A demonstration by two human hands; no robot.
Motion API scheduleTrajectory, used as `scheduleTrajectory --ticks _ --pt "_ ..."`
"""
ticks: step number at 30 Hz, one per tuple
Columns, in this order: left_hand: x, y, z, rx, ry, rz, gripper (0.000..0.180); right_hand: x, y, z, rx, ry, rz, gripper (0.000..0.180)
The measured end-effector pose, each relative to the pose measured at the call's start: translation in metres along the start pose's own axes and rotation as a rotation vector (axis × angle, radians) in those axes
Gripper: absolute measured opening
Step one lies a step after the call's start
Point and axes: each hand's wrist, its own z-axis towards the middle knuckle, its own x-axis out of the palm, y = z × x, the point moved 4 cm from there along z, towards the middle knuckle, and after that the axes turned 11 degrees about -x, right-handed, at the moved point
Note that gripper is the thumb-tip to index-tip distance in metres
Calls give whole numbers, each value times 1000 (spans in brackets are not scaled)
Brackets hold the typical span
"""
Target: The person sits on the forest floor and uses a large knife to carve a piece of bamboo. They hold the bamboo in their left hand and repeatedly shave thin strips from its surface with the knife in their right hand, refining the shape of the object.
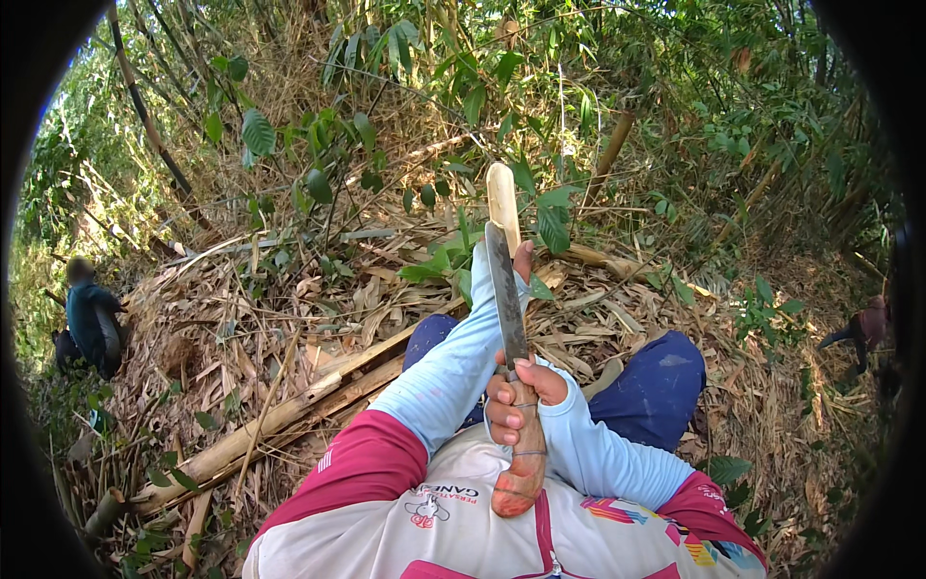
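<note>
My right hand [516, 391] is closed around the wooden handle [526, 458] of a long machete, close to my chest. Its grey blade [508, 299] points up and away from me. My left arm, in a light blue sleeve, reaches forward, and my left hand [524, 261] shows just behind the blade's tip. It grips a pale, peeled piece of bamboo [502, 198] that stands upright. The blade's upper part lies against the lower end of that piece. I sit with my knees in dark blue trousers [666, 386] spread to either side.
Dry bamboo leaves and husks cover the sloping ground. Split bamboo poles [289, 410] lie at my left. Green-leaved shrubs [453, 261] grow just ahead. One person [92, 323] crouches at far left, another [868, 328] bends at far right.
</note>
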Motion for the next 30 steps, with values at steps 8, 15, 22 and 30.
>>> scheduleTrajectory --ticks 8,15,22,30 --pt "30 -22 -91 -11 176 -548 42 63 67 48 -351 25 -172 30" --pt "-10 -52 -10 -460 620 -608 49 57 121 -7 -541 181 -419 33" --pt "-51 -67 -7 -630 791 -881 59 -14 134 -47 -670 -242 -729 41" --pt "-67 -75 -26 -793 925 -1035 43 -14 92 -73 -645 -281 -904 61"
